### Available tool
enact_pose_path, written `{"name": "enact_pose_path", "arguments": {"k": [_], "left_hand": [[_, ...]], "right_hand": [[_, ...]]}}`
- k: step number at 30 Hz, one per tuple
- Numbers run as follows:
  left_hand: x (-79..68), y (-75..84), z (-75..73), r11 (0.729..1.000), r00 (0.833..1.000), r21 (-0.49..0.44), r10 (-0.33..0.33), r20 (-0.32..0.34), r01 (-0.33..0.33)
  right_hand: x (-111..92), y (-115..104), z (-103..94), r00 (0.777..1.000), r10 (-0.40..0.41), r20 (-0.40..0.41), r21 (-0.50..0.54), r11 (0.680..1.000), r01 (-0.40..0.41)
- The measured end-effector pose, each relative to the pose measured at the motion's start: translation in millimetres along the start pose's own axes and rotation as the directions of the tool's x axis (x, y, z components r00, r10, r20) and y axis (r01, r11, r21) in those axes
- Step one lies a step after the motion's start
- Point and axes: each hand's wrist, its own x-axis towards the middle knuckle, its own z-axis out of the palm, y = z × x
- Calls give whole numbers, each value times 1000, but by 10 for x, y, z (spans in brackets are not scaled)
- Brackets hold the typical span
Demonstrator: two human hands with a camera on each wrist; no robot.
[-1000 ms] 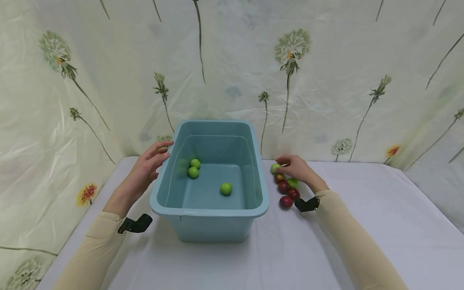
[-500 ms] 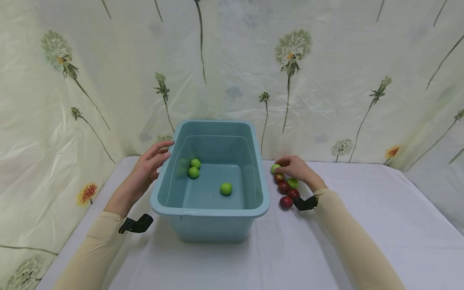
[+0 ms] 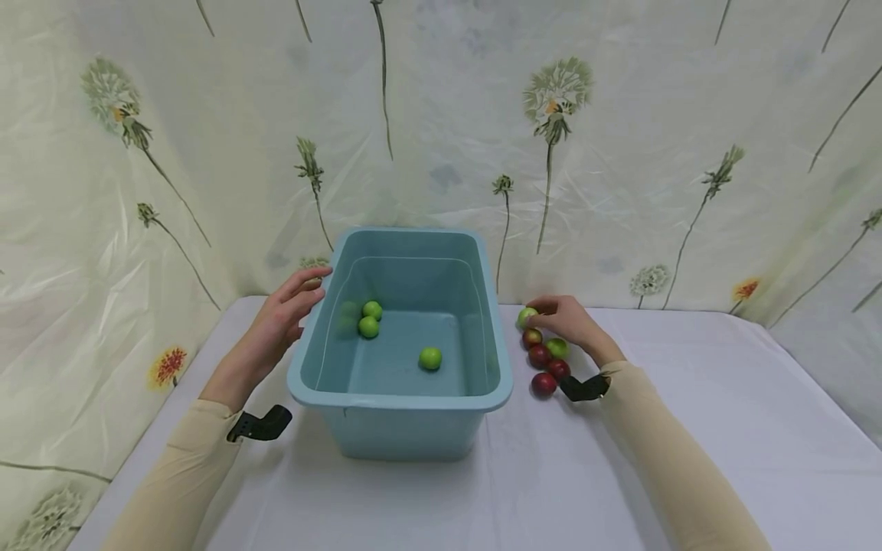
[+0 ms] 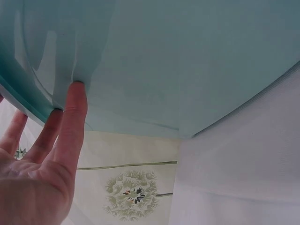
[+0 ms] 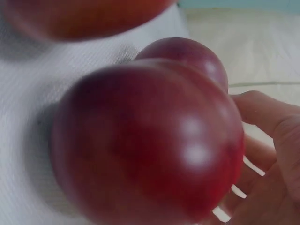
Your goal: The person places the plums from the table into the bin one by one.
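Observation:
A blue plastic tub [image 3: 403, 432] stands mid-table in the head view, with several green plums [image 3: 430, 358] on its floor. My left hand [image 3: 274, 325] is at the tub's left side, its fingers loosely extended; in the left wrist view, fingertips [image 4: 77, 91] touch the outer wall below the rim. Right of the tub, my right hand [image 3: 566, 320] pinches a green plum [image 3: 525, 316] between thumb and fingers, at the far end of a small group. In the right wrist view a dark red plum [image 5: 145, 140] hides the pinched fruit and part of the hand [image 5: 281, 154].
Several red plums [image 3: 543, 385] and another green plum [image 3: 558, 349] lie close together beneath and in front of the right hand. A white cloth [image 3: 661, 383] covers the table. Behind it hangs a flower-patterned sheet [image 3: 448, 115].
My right hand has settled its thumb and fingers onto the far green plum, which has shifted very slightly right. The left hand and the tub have stayed in place.

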Motion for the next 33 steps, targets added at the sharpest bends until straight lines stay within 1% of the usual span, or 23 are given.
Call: {"name": "enact_pose_path", "arguments": {"k": [3, 7, 10, 19, 24, 28, 33], "left_hand": [[3, -6, -4, 1000, 1000, 1, 2, -2, -2], [3, -14, -3, 1000, 1000, -1, 4, -8, -4], [0, -17, -1, 1000, 1000, -2, 5, -11, -5], [27, -13, 5, 1000, 1000, 1, 19, 1, -19], [24, -26, 4, 1000, 1000, 12, 10, -1, -10], [20, -35, -1, 1000, 1000, 16, 13, -3, -13], [15, -39, -9, 1000, 1000, 14, 21, -7, -20]], "right_hand": [[-20, -3, -36, 1000, 9, 1, 81, 997, -9], [-29, -18, -97, 1000, 11, 5, 196, 981, -11], [-45, -51, -130, 1000, -1, -2, 240, 971, 2], [-116, -140, -188, 998, -15, -64, 255, 967, 31], [-138, -159, -171, 997, -29, -76, 271, 961, 49], [-154, -220, -156, 992, -49, -114, 310, 947, 82], [-189, -366, -158, 986, -63, -157, 364, 924, 117]]}}
